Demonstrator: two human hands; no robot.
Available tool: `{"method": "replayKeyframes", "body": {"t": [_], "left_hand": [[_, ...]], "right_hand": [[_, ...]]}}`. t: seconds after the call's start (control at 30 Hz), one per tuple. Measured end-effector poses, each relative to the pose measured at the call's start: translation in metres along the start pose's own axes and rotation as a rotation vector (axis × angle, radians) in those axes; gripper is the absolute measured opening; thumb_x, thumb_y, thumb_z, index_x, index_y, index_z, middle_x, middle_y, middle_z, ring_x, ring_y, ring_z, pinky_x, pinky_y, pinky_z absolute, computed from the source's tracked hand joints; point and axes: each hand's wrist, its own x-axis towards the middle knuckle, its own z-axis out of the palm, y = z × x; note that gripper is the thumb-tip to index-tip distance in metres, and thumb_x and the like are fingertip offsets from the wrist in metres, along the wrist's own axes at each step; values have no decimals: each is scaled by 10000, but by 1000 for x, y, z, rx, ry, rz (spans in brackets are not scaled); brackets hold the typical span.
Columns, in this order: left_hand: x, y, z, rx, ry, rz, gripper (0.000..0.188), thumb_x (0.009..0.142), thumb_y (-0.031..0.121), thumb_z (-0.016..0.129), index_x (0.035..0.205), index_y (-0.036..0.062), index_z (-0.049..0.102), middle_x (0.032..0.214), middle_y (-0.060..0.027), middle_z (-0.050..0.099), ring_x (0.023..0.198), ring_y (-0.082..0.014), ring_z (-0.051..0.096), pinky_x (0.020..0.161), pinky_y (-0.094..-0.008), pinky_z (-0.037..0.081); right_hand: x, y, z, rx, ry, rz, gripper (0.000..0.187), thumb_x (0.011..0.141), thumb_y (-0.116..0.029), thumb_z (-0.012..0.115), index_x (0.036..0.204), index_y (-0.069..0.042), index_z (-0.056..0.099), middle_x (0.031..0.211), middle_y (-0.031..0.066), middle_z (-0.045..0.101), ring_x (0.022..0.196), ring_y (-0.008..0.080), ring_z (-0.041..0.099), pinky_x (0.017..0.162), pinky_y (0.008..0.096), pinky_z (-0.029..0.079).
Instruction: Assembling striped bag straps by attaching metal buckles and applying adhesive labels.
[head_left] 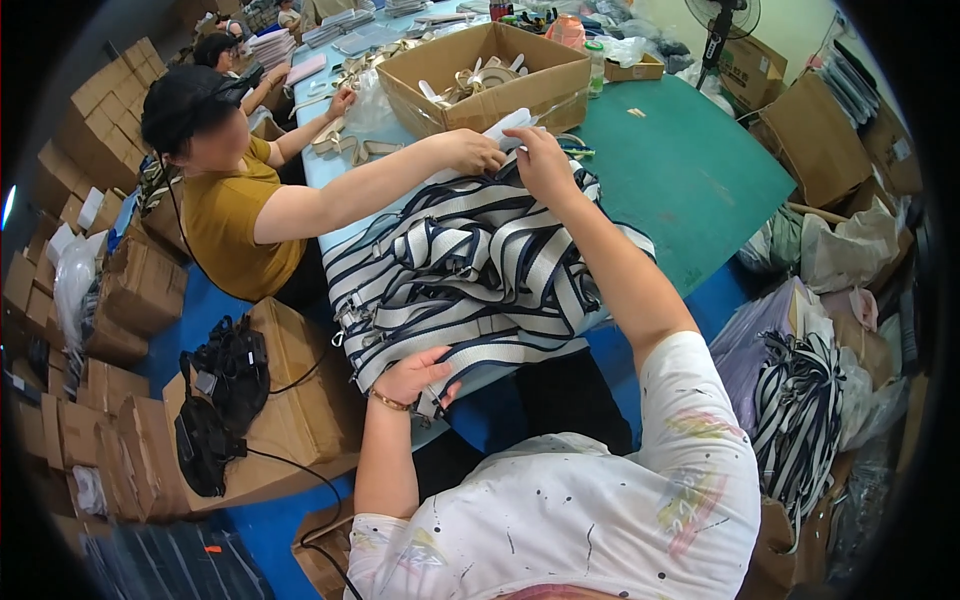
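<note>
A heap of white webbing straps point(480, 250) with dark navy edges and metal fittings lies at the near end of the table. At its near left edge my left hand point(412, 378) is closed around a strap end with a small metal clip point(428, 404) hanging below the fingers. My right hand point(545, 165) reaches over the heap to its far side, fingers bent down beside white slips point(512, 126); what the fingertips pinch is hidden. A co-worker's hand point(472, 152) is at the same slips, just left of mine.
Beyond the heap stands an open cardboard box point(485, 80) holding beige straps. A green mat point(680, 170) covers the table's right side. The co-worker sits at the left. A carton point(290, 380) with black pouches is at my left; more striped straps point(800, 420) hang at the right.
</note>
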Motion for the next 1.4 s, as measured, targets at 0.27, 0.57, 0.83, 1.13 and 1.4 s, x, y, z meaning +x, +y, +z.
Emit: {"method": "replayKeyframes", "body": {"t": [0.27, 0.57, 0.83, 1.13, 1.4], "left_hand": [[-2, 1, 3, -30, 27, -14, 284, 960, 165, 471, 1187, -5, 485, 787, -77, 582, 641, -154, 571, 609, -270, 481], [-2, -6, -3, -61, 1, -12, 306, 962, 154, 477, 1221, -8, 464, 794, -88, 592, 643, -157, 583, 604, -278, 493], [-3, -6, 0, -3, 42, -21, 326, 963, 165, 461, 1237, -9, 450, 774, -82, 576, 633, -159, 563, 564, -277, 474], [-3, -1, 3, -26, 31, -11, 298, 962, 144, 470, 1215, -15, 466, 783, -85, 590, 639, -154, 581, 602, -267, 488], [-3, -6, -1, -32, 12, 32, 291, 965, 141, 462, 1216, -8, 464, 794, -73, 591, 645, -148, 579, 606, -265, 489]], "right_hand": [[31, 31, 23, -137, -112, -112, 295, 806, -21, 515, 1063, -106, 632, 1066, 98, 611, 1019, 288, 563, 882, 375, 461], [43, 44, 44, -378, -366, -103, 149, 796, -117, 564, 938, -86, 601, 1030, 99, 527, 995, 306, 574, 804, 417, 498], [36, 30, 39, -340, -472, 78, 219, 775, -222, 649, 948, -98, 596, 993, 132, 584, 902, 314, 613, 759, 397, 506], [19, 36, 44, -501, -638, 57, 380, 794, -253, 610, 1062, -21, 474, 991, 182, 647, 920, 330, 635, 772, 407, 508], [18, 23, 21, -477, -657, 167, 553, 715, -329, 675, 1137, -40, 467, 972, 204, 652, 913, 352, 632, 761, 437, 504]]}}
